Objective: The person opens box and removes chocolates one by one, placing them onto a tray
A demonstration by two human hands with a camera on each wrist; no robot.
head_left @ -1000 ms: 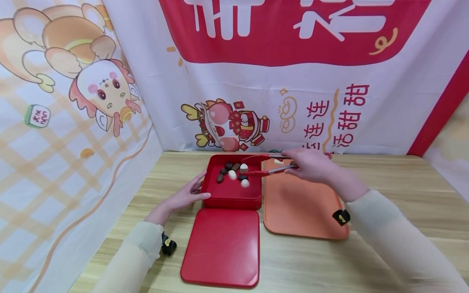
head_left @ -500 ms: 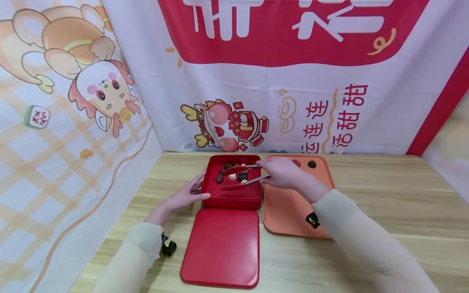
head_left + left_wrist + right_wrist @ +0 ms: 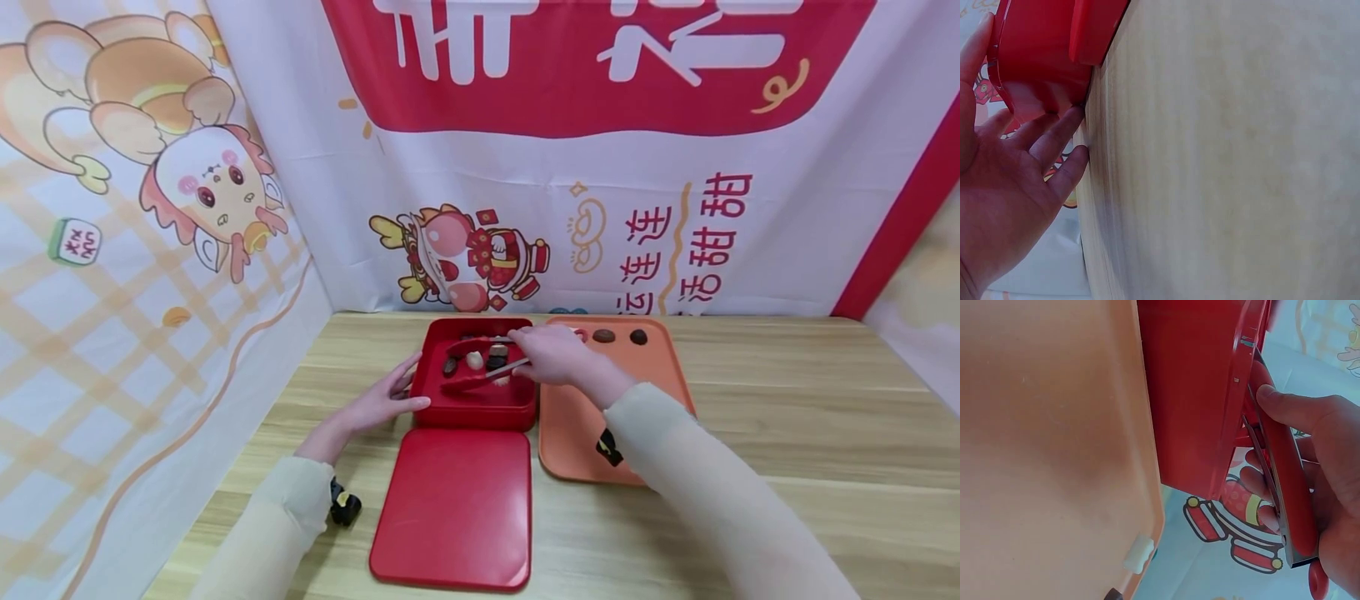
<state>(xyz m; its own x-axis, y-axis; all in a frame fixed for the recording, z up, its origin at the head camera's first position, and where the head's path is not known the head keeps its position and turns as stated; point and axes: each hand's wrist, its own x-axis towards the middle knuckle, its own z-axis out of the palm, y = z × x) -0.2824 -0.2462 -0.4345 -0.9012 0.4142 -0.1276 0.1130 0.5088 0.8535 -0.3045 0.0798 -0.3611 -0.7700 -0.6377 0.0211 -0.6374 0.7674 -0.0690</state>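
Note:
The red box (image 3: 474, 417) holds several small dark and pale chocolates, among them a white one (image 3: 475, 360) and a dark oval one (image 3: 450, 367). My left hand (image 3: 381, 404) rests on the box's left side, thumb by the front corner. Its loosely extended fingers lie along the wall in the left wrist view. My right hand (image 3: 558, 354) grips red-and-steel tongs (image 3: 468, 382) over the box's right edge. Their red tips stand apart above the chocolates, hiding some. In the right wrist view, fingers and thumb wrap the red handle of the tongs (image 3: 1294, 487).
An orange tray (image 3: 573, 442) adjoins the box on the right, with a brown chocolate (image 3: 603, 336) and a dark one (image 3: 638, 337) along its back. The flat red lid (image 3: 453, 508) lies in front of the box. Printed cloth hangs behind the wooden table (image 3: 787, 400).
My right hand has carried the tongs left from over the tray to inside the box, tips lower now. The tray's back row has come into sight. My left hand stays put.

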